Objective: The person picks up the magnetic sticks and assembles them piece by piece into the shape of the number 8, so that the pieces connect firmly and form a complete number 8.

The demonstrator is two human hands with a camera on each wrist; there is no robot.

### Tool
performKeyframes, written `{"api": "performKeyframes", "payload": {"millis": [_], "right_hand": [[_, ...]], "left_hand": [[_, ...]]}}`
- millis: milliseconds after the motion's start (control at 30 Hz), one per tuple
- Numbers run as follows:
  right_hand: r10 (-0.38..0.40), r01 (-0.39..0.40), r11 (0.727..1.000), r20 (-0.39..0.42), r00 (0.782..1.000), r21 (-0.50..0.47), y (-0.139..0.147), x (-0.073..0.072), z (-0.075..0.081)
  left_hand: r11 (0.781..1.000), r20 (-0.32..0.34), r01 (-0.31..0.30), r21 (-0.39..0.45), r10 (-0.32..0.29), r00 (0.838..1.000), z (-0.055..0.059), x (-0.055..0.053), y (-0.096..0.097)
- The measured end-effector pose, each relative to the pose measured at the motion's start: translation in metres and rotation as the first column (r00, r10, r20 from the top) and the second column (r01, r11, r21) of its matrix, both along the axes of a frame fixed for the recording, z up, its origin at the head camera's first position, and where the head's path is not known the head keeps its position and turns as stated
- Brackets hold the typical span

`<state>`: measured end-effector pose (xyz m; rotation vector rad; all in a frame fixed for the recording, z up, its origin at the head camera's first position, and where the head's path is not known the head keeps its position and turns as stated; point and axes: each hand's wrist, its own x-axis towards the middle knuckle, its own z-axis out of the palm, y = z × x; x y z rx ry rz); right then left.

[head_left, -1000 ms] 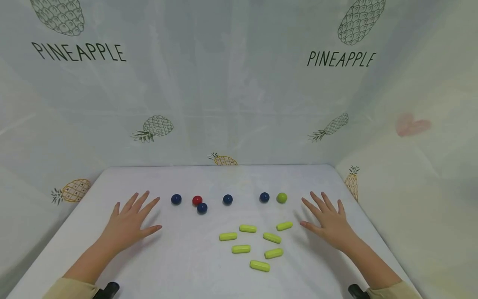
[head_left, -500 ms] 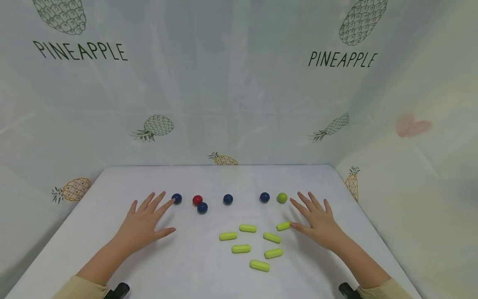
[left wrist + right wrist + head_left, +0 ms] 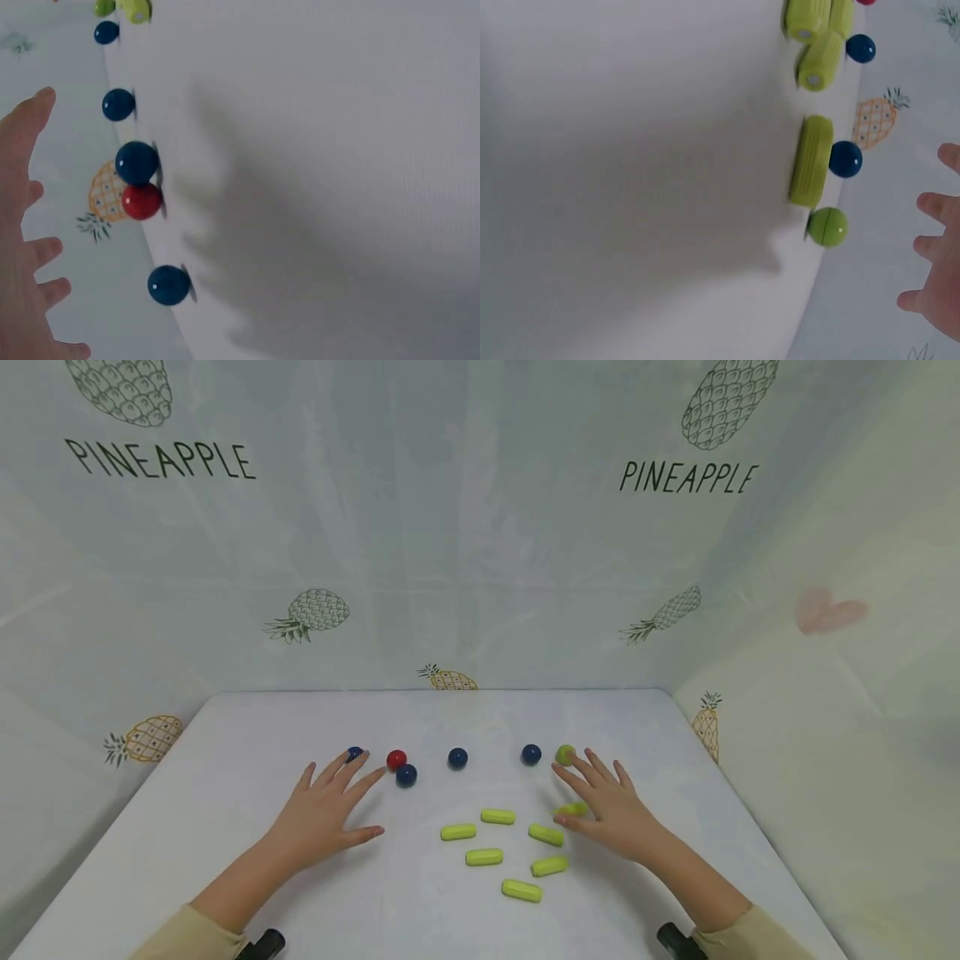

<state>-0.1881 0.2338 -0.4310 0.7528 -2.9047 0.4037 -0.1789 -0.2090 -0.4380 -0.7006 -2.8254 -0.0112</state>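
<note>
My left hand [image 3: 318, 818] hovers over the left part of the table with its fingers spread and nothing in it. Its fingertips partly cover a dark blue ball [image 3: 352, 752] in the head view. A red ball [image 3: 396, 759] and another blue ball [image 3: 406, 776] lie just beyond its forefinger. On the right, my other hand [image 3: 615, 814], also spread and holding nothing, is above the table. From the head, it overlaps a green ball [image 3: 562, 753] and a yellow-green rod [image 3: 573, 808]. The right wrist view shows this rod [image 3: 811, 161] lying apart from the fingers.
Several more yellow-green rods, such as the nearest rod [image 3: 521, 891], are scattered right of centre on the white table [image 3: 405, 893]. Two further blue balls stand in the back row, one at centre [image 3: 457, 758]. A pineapple-print cloth [image 3: 480, 543] hangs behind.
Both hands have moved inward over the table, the left one rightward and the right one leftward, fingers still spread. The balls and rods have stayed in place.
</note>
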Motion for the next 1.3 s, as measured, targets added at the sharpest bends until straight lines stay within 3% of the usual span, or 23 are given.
{"api": "performKeyframes", "payload": {"millis": [500,900,1300], "right_hand": [[0.067,-0.068,0.998,0.099,0.993,0.006,-0.031,-0.001,-0.003],[0.115,-0.115,0.993,0.114,0.987,-0.007,-0.051,-0.003,-0.007],[0.169,-0.166,0.986,0.168,0.971,-0.03,-0.07,-0.003,-0.006]], "left_hand": [[0.998,0.053,0.053,-0.015,-0.052,0.997,0.0,0.001,0.039],[0.992,0.113,0.124,0.019,-0.125,0.986,-0.005,-0.003,0.066],[0.993,0.224,0.111,0.047,-0.119,0.967,-0.015,-0.007,0.092]]}}
